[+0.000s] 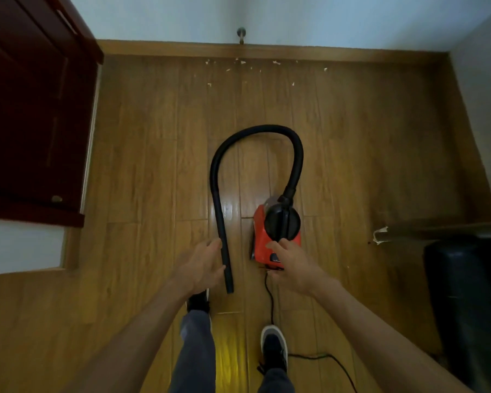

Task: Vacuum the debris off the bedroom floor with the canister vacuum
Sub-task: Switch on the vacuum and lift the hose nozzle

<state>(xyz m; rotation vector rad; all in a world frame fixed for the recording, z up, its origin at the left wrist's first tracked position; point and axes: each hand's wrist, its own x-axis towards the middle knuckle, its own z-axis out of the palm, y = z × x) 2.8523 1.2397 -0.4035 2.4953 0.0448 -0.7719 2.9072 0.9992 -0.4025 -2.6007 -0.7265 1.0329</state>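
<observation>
Both bare forearms reach forward and down from the lower corners of the view and draw in toward the middle of the floor. The left grip [206, 263] is turned thumb-up, thumb and fingers curled round the free end of the hose [219, 194]. The right grip [291, 263] is palm-down with its wrist nearly straight, fingers bent down onto the rear of the canister vacuum [260, 236]; whether they close round anything there cannot be told.
</observation>
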